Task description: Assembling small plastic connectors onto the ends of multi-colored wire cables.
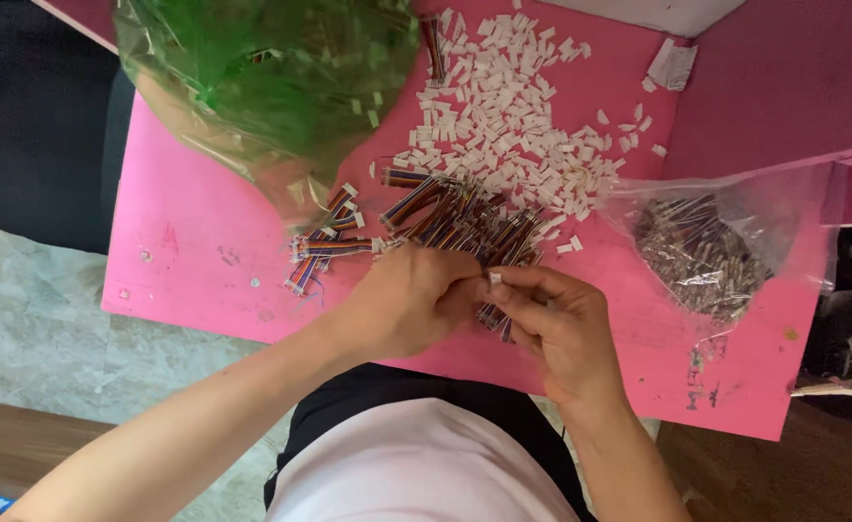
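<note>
Left hand (409,300) & right hand (552,324) met, both pinching one small white plug (495,277) w/ wires. Wire pile (465,220) lay just beyond, white plugs (503,116) further out.

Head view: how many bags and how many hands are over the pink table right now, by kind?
Green plastic bag: 1
Clear plastic bag of wire pieces: 1
Hands: 2, left hand and right hand, both at the multicoloured wire bundle
Total: 4
Loose white connectors: too many to count.
</note>
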